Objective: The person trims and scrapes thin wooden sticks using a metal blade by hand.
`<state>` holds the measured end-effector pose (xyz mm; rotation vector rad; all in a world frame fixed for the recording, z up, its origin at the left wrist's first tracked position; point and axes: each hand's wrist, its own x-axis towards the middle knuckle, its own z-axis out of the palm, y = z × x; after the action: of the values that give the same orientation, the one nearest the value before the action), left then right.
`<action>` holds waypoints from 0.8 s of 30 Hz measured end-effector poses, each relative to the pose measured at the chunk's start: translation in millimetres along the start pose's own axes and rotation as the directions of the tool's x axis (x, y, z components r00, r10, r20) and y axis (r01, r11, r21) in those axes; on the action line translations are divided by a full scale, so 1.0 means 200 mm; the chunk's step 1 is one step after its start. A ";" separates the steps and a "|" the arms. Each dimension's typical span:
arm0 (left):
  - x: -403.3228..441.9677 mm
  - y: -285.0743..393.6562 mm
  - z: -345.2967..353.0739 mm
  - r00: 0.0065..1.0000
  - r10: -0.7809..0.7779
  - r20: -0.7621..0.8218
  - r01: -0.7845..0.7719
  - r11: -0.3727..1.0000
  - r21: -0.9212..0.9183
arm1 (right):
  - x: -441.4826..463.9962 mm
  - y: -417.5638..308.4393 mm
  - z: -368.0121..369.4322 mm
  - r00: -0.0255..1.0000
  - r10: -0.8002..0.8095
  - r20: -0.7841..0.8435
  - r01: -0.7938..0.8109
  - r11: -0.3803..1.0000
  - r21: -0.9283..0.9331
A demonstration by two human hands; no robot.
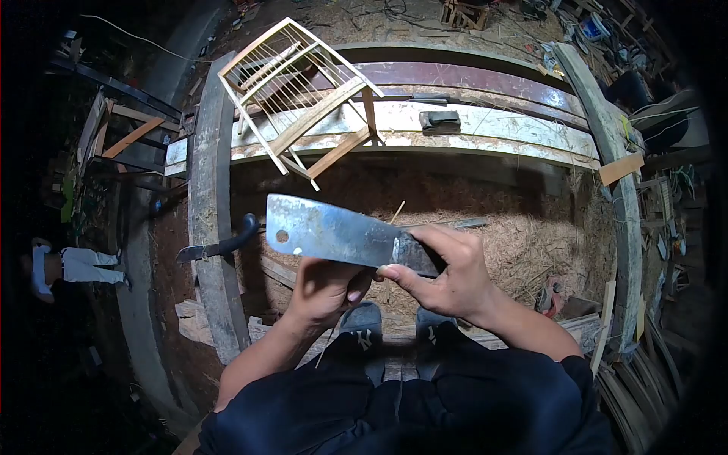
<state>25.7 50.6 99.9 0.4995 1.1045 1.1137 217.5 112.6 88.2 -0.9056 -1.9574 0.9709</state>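
Note:
A cleaver (pixel 326 231) with a worn steel blade and a hole near its far corner lies level across the middle of the view. My right hand (pixel 455 277) is closed around its dark handle, thumb near the base of the blade. Just under the blade, my left hand (pixel 326 292) is closed on a thin bamboo strip (pixel 398 211). One end of the strip shows above the blade and the other hangs below my left hand; its middle is hidden by blade and fingers.
A slatted wooden frame (pixel 303 91) leans on the white plank (pixel 516 125) beside a dark block-like tool (pixel 440 121). Another knife (pixel 220 246) rests across the left beam (pixel 211 167). Shavings (pixel 523 243) cover the ground. A person (pixel 76 265) is at far left.

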 end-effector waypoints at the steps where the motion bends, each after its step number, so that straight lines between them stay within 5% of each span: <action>1: -0.01 0.01 0.01 0.999 -0.035 -0.029 0.035 0.999 0.008 | 0.00 0.00 0.00 1.000 -0.022 0.008 0.023 1.000 -0.008; 7: -0.01 -0.01 -0.02 0.995 -0.068 -0.077 0.078 0.988 0.131 | 0.01 -0.01 0.01 1.000 -0.024 0.012 0.024 1.000 -0.009; 14: 0.00 -0.01 -0.01 1.000 -0.002 0.020 0.001 0.999 0.041 | 0.00 0.01 0.01 0.999 0.016 -0.031 -0.018 0.999 -0.050; 17: -0.01 -0.01 0.00 0.993 -0.074 -0.092 0.065 0.994 -0.092 | -0.01 0.01 0.02 0.997 -0.082 -0.011 0.080 0.993 -0.089; 24: -0.01 -0.02 0.00 0.999 0.044 -0.020 -0.044 0.999 -0.031 | 0.00 0.00 0.00 0.998 -0.051 -0.021 0.049 0.996 -0.078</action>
<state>27.6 46.6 98.2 0.4916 1.0959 1.1743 218.2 112.4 89.2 -0.9022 -2.0009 0.8577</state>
